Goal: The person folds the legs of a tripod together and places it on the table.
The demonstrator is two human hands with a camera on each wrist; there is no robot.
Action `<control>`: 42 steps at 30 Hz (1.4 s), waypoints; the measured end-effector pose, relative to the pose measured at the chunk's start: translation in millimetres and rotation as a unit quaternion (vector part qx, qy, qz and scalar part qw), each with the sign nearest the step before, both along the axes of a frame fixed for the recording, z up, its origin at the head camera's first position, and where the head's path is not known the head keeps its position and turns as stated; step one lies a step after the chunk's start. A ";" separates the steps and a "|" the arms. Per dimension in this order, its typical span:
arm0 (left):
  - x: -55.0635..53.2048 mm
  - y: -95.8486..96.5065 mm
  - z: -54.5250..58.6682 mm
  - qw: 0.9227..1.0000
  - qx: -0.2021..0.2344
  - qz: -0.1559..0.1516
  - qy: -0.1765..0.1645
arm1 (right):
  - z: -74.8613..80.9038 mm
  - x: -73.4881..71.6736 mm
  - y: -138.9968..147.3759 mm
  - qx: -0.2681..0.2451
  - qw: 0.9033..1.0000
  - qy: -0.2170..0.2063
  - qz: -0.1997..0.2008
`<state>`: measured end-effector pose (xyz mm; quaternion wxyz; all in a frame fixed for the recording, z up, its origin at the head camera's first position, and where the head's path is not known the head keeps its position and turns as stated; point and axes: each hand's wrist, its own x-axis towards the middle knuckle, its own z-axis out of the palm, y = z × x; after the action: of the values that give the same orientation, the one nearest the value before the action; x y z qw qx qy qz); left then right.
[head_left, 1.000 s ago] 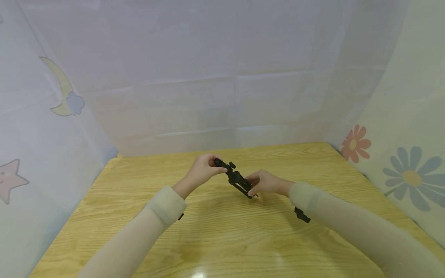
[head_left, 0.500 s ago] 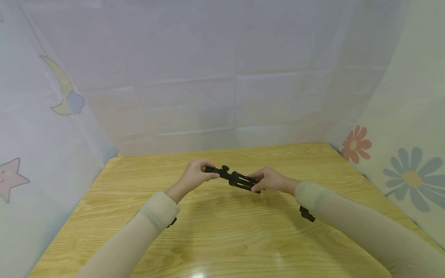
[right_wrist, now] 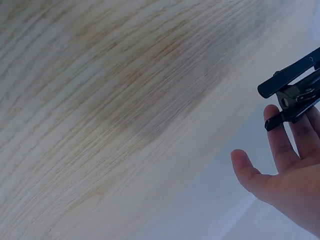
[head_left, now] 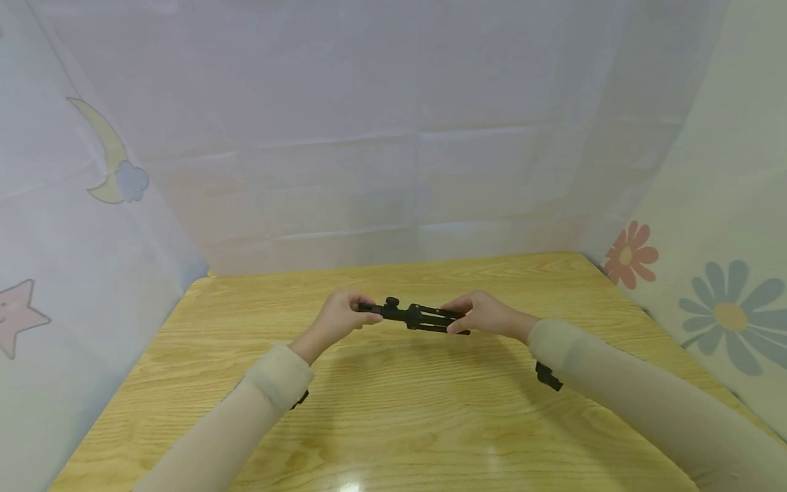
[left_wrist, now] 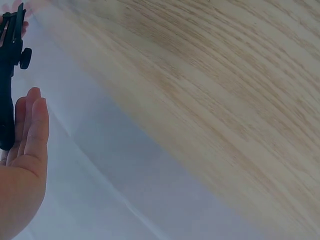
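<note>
A small black tripod (head_left: 413,316) spans the space between both hands over the table, nearly level in the head view, its legs folded close together and pointing right. My left hand (head_left: 337,318) grips its head end between thumb and fingers, just left of a round knob (head_left: 392,301). On the right, my right hand (head_left: 492,316) pinches the legs near their ends. In the left wrist view the tripod's dark handle-like end (left_wrist: 6,110) lies along the fingers. The right wrist view shows fingertips against one leg (right_wrist: 282,120), with another leg (right_wrist: 290,75) spread slightly away.
A wood-grain table (head_left: 393,417) stretches below the hands. Pale cloth walls (head_left: 393,171) stand at its back and sides, printed with a moon, a star and flowers. Black wrist devices (head_left: 547,376) show under the cuffs.
The tripod has turned from a steep diagonal to nearly level. My left hand has moved left and down, my right hand slightly right and up. Both keep hold of it.
</note>
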<state>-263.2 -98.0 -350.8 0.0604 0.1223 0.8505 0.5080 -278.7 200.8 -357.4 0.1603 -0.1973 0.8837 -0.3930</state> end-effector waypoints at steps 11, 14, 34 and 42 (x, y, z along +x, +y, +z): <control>2.3 -3.1 -16.8 1.000 -0.010 -0.004 -0.030 | -3.1 -4.8 2.3 -0.010 1.000 0.002 -0.008; 3.6 -2.7 -19.0 0.999 -0.020 -0.005 -0.026 | -3.9 -8.0 3.1 -0.004 1.000 0.007 -0.009; 3.1 -1.6 -35.3 0.997 -0.080 -0.019 0.012 | -13.8 -21.1 2.6 0.006 0.999 0.030 0.018; 2.2 -0.2 -40.0 0.995 -0.097 -0.012 0.016 | -19.2 -21.8 0.0 0.003 1.000 0.023 0.012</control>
<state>-261.1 -98.2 -390.8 0.0645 0.1342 0.8948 0.4208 -300.5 200.7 -376.6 0.1456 -0.2161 0.8860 -0.3834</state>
